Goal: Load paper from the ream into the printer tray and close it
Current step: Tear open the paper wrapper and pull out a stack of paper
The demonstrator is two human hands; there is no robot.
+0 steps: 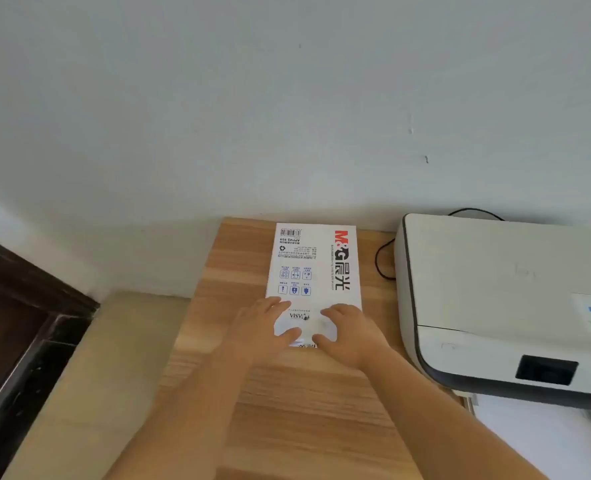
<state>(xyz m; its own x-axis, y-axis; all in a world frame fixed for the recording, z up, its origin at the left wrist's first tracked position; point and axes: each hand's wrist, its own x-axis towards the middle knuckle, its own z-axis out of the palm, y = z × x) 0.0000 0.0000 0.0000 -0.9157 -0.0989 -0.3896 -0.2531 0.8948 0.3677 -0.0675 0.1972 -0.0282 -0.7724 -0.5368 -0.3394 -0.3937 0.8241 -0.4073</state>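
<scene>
A white wrapped paper ream (313, 265) with red and black lettering lies lengthwise on the wooden table (287, 410), its far end at the wall. My left hand (264, 329) and my right hand (351, 336) both hold the ream's near end, fingers over the top and thumbs turned inward at the end flap. The wrapper looks bulged between the thumbs. The white printer (495, 299) stands to the right of the ream. Its tray (529, 441) is pulled out below the front, with a white surface inside.
A black cable (380, 261) loops on the table between the ream and the printer. The table's left edge drops to a beige ledge (96, 375) and a dark wooden frame (20, 323). A pale wall runs behind everything.
</scene>
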